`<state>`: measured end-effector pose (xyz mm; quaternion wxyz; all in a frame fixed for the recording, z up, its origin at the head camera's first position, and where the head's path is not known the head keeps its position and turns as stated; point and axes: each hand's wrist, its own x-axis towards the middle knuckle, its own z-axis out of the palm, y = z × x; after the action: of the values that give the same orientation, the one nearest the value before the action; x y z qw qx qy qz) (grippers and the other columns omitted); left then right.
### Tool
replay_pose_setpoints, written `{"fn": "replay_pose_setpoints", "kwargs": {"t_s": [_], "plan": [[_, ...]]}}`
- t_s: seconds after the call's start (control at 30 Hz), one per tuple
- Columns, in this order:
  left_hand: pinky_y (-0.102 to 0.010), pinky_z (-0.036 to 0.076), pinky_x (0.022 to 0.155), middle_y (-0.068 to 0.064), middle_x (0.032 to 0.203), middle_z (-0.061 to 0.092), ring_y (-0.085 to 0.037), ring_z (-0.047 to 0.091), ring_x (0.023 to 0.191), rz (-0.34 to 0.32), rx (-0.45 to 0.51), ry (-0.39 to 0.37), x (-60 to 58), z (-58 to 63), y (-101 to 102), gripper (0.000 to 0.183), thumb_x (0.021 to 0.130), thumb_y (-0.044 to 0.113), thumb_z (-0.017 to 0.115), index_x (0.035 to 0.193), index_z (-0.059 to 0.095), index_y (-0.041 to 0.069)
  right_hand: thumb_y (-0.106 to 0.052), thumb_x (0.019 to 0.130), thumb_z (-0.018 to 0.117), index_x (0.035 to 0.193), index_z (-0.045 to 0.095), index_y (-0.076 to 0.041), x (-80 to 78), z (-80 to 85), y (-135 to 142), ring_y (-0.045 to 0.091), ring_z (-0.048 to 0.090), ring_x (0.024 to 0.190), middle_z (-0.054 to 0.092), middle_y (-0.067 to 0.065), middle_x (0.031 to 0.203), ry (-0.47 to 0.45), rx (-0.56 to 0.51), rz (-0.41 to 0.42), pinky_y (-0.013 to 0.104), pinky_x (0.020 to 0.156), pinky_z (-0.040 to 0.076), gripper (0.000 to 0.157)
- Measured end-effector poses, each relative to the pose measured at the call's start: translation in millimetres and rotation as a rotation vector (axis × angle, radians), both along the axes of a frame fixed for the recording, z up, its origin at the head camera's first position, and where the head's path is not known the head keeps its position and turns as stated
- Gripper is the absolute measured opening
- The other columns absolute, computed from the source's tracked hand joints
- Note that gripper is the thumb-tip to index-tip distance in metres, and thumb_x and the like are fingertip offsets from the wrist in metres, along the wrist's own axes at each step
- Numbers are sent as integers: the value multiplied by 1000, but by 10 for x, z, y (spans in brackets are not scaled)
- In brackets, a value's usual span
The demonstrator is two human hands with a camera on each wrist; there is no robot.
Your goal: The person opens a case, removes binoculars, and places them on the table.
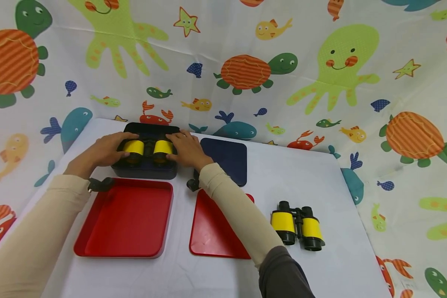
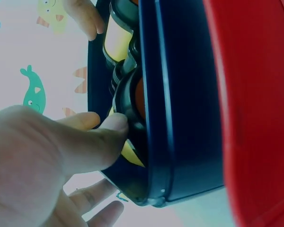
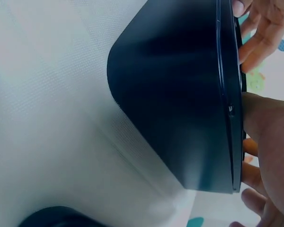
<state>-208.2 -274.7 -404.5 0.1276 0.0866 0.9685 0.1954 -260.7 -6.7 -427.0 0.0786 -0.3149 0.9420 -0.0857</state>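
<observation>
A pair of yellow and black binoculars [image 1: 134, 147] lies inside a dark blue box [image 1: 145, 173] at the back left of the table. My left hand [image 1: 106, 151] holds its left barrel, the thumb [image 2: 116, 124] pressed at the black rim and the fingers on the far side. On the other barrel, my right hand [image 1: 189, 150] has its thumb and fingertips at the yellow band, reaching over the box's right edge. In the right wrist view the box's side wall [image 3: 170, 94] hides most of the binoculars.
A red tray [image 1: 169, 215] stands in front of the blue box. Right of it lies a flat red lid [image 1: 216, 236], partly under my right forearm. A dark blue lid [image 1: 229, 159] is behind that. Another pair of yellow binoculars [image 1: 283, 221] rests at the right.
</observation>
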Motion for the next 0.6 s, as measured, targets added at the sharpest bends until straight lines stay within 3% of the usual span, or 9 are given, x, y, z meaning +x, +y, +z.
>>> {"fn": "replay_pose_setpoints", "kwargs": {"t_s": [0.23,0.6], "plan": [[-80,25,118,-40,161,34,-61,34,145,-15,-9,-19,8,7,-21,69,98,2,69,160,38,3,-45,104,67,167,35,-24,-14,17,-44,22,19,166,41,-3,170,-9,44,-3,44,135,21,73],[-82,29,115,-38,159,38,-61,38,140,-3,-83,-7,-13,-96,-4,76,94,-3,72,160,35,3,-40,105,67,167,35,-22,-83,-2,-101,19,12,167,43,-3,170,-66,84,10,46,137,8,72]]}}
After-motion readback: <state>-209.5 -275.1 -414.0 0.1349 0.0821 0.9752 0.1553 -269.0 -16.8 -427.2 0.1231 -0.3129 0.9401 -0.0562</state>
